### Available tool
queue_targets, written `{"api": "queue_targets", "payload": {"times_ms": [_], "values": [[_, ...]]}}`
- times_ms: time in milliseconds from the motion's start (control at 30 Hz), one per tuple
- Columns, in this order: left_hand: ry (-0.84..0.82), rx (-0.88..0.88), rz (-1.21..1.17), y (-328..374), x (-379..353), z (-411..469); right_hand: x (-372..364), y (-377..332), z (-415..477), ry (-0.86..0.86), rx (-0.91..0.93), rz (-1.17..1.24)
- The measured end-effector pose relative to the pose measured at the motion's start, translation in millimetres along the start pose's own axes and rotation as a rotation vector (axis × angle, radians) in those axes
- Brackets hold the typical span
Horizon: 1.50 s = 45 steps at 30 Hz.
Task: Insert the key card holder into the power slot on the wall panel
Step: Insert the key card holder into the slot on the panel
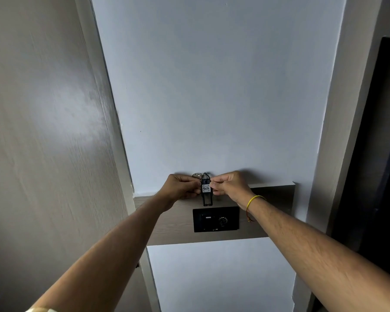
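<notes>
A black key card holder (206,190) with a white label reading 407 hangs upright in front of the wall, a metal ring and key showing behind its top. My left hand (182,188) pinches its left side and my right hand (229,185) pinches its right side. The holder's lower end sits just above the black wall panel (216,219), apart from it. The panel is set in a wood-grain band and has a small slot on its left half and a round dial on its right half.
A wood-grain door or panel (50,131) fills the left side. The white wall (212,86) rises above the band. A dark opening (378,154) lies at the right edge behind a pale frame. A yellow string circles my right wrist.
</notes>
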<state>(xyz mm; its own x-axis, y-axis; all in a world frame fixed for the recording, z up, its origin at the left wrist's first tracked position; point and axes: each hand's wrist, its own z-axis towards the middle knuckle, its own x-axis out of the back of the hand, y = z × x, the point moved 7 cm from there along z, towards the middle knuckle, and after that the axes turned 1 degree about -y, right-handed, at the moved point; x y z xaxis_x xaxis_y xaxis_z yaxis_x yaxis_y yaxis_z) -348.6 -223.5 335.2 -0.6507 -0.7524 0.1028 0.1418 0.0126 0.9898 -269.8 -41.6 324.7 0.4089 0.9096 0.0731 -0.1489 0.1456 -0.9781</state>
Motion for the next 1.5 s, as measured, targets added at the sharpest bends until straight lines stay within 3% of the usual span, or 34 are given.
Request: {"api": "queue_targets", "payload": {"times_ms": [1500], "values": [[0.027, -0.009, -0.015, -1.3, -1.4, -8.4, -1.3, 7.4, -2.5, 0.033, 0.041, -0.063]]}}
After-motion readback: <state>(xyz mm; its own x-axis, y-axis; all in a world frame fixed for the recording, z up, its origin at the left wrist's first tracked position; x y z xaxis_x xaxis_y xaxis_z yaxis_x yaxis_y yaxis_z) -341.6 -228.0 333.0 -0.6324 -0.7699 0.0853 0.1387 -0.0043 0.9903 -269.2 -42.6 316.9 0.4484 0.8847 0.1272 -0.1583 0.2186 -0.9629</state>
